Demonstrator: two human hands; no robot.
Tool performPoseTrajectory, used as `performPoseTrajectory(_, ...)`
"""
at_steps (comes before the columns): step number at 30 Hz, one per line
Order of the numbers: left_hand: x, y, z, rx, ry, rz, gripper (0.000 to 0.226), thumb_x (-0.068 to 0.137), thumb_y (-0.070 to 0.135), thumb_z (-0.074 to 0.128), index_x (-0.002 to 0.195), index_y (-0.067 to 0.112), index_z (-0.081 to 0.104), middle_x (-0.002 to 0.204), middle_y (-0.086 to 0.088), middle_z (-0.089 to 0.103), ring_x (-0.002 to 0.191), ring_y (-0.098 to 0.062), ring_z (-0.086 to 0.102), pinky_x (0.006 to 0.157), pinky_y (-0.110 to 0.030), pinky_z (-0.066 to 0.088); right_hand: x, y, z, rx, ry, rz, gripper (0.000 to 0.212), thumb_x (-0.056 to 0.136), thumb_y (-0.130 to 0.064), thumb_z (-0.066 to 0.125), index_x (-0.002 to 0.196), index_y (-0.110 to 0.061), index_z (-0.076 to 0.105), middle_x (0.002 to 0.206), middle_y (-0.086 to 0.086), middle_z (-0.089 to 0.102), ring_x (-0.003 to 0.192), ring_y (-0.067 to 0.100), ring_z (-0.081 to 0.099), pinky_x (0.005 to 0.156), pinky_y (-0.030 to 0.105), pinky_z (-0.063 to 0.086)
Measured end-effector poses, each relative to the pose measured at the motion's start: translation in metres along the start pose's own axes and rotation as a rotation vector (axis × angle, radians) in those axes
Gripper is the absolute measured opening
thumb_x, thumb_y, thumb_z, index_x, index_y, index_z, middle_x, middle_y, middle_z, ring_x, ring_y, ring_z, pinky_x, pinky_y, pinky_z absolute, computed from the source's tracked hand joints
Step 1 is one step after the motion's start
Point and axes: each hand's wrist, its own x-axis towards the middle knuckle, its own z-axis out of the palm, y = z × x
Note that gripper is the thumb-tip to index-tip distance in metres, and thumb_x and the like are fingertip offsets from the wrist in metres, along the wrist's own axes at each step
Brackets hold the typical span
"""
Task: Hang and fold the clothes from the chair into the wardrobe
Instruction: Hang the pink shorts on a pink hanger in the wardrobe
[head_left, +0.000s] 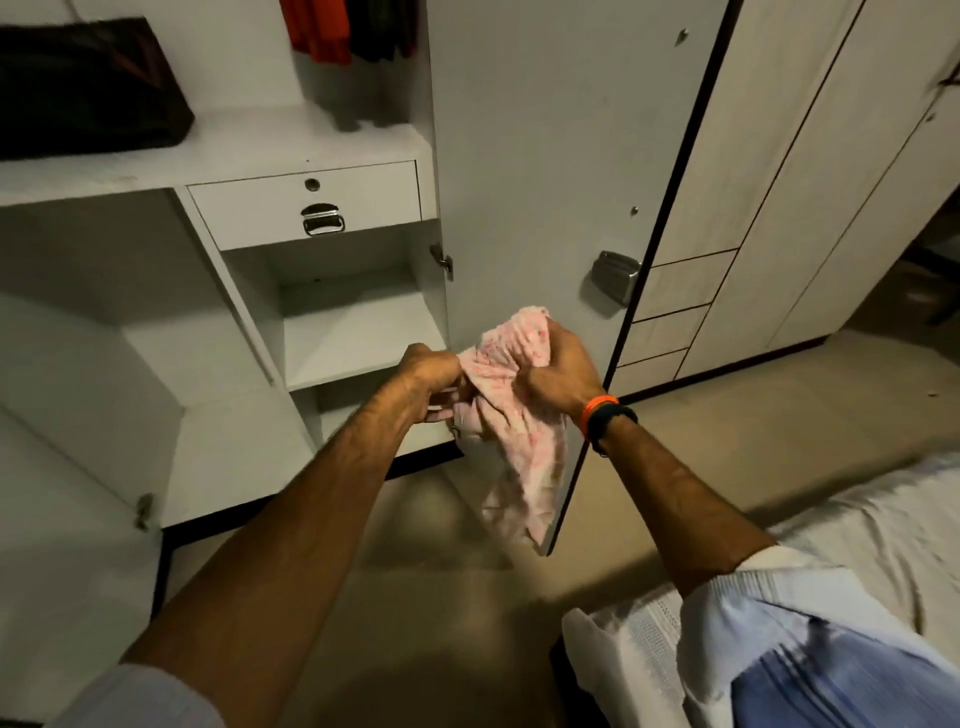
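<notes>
The left hand's (434, 382) fingertips are buried in a pink garment (514, 415); the right hand (558, 371) clutches its bunched top. The cloth dangles before the open wardrobe door's (545, 156) lower edge, half masking it. Hanging clothes (348, 26) are cropped above.

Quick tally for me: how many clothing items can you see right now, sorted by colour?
Pink patterned cloth, held by left hand and right hand: 1
Red hanging garment in the wardrobe: 1
Dark hanging garment beside it: 1
White textured garment at lower right: 1
Blue garment at lower right: 1
Total: 5
</notes>
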Motion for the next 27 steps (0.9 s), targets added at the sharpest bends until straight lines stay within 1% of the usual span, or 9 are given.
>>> performPoseTrajectory(4,-0.008,-0.003,0.012,-0.379,-0.184,-0.126,0.062,0.098,0.061,0.037,0.099,0.005,0.063,0.094,-0.016,0.069,0.081,-0.028,0.068,0.069,-0.041,0.060,-0.010,-0.017,-0.003,-0.427,-0.163,-0.298,0.060,0.074,-0.010,0.066,0.133,-0.013,0.056,0.134,0.012,0.061,0.121,0.034,0.056,0.103,0.040,0.045)
performPoseTrajectory(6,-0.012,-0.006,0.018,-0.661,-0.326,-0.127,0.076,0.092,0.074,0.030,0.096,0.007,0.068,0.092,-0.015,0.072,0.080,-0.028,0.069,0.067,-0.040,0.059,-0.022,-0.028,-0.004,-0.475,-0.431,-0.392,0.044,0.067,-0.018,0.060,0.110,-0.016,0.067,0.108,0.006,0.070,0.099,0.030,0.063,0.086,0.034,0.050)
performPoseTrajectory(8,-0.014,-0.011,0.021,-0.779,-0.350,-0.094,0.067,0.097,0.063,0.035,0.093,0.006,0.070,0.082,-0.012,0.073,0.073,-0.025,0.069,0.068,-0.036,0.059,-0.030,-0.032,-0.006,-0.416,-0.536,-0.378,0.021,0.068,-0.022,0.056,0.085,-0.021,0.068,0.083,-0.003,0.066,0.080,0.020,0.059,0.074,0.029,0.046)
performPoseTrajectory(12,-0.017,-0.018,0.021,-0.785,-0.220,-0.082,0.035,0.103,0.023,0.036,0.091,0.006,0.064,0.079,-0.012,0.067,0.069,-0.024,0.065,0.065,-0.031,0.056,-0.028,-0.027,-0.013,-0.161,-0.479,-0.200,0.030,0.084,-0.001,0.058,0.100,-0.016,0.078,0.091,-0.010,0.073,0.080,0.003,0.064,0.082,0.022,0.051)
performPoseTrajectory(14,-0.018,-0.017,0.023,-0.828,-0.181,-0.092,0.031,0.099,0.016,0.036,0.098,0.003,0.064,0.089,-0.015,0.063,0.074,-0.026,0.061,0.070,-0.034,0.055,-0.028,-0.025,-0.010,-0.119,-0.334,-0.199,0.020,0.085,-0.008,0.066,0.097,-0.019,0.078,0.086,-0.012,0.072,0.076,0.003,0.065,0.080,0.024,0.055)
performPoseTrajectory(18,-0.031,-0.013,0.025,-0.821,-0.162,-0.059,0.028,0.098,0.017,0.043,0.101,0.003,0.067,0.087,-0.015,0.067,0.074,-0.028,0.064,0.068,-0.036,0.056,-0.028,-0.022,0.008,-0.149,-0.040,-0.129,0.024,0.080,-0.021,0.075,0.103,-0.015,0.073,0.095,-0.004,0.070,0.085,0.014,0.065,0.085,0.025,0.053)
performPoseTrajectory(21,-0.030,-0.017,0.022,-0.787,-0.166,-0.031,0.031,0.099,0.021,0.042,0.097,0.005,0.068,0.083,-0.013,0.068,0.071,-0.025,0.065,0.063,-0.030,0.055,-0.029,-0.023,0.013,-0.178,-0.035,-0.099,0.037,0.081,-0.022,0.074,0.116,-0.014,0.066,0.114,0.005,0.068,0.102,0.023,0.064,0.094,0.035,0.053)
performPoseTrajectory(24,-0.026,-0.025,0.014,-0.756,-0.192,-0.014,0.039,0.096,0.020,0.038,0.108,-0.001,0.068,0.093,-0.019,0.070,0.081,-0.030,0.068,0.076,-0.036,0.056,-0.028,-0.023,0.014,0.019,-0.082,0.054,0.043,0.081,-0.020,0.077,0.120,-0.015,0.061,0.094,-0.002,0.070,0.094,0.017,0.064,0.093,0.033,0.052)
performPoseTrajectory(27,-0.023,-0.029,0.006,-0.662,-0.166,-0.005,0.040,0.095,0.020,0.034,0.092,0.001,0.069,0.076,-0.013,0.068,0.062,-0.022,0.066,0.064,-0.030,0.055,-0.025,-0.022,0.014,0.141,-0.161,0.129,0.030,0.079,-0.008,0.077,0.106,-0.015,0.066,0.087,-0.003,0.069,0.092,0.018,0.067,0.092,0.036,0.056)
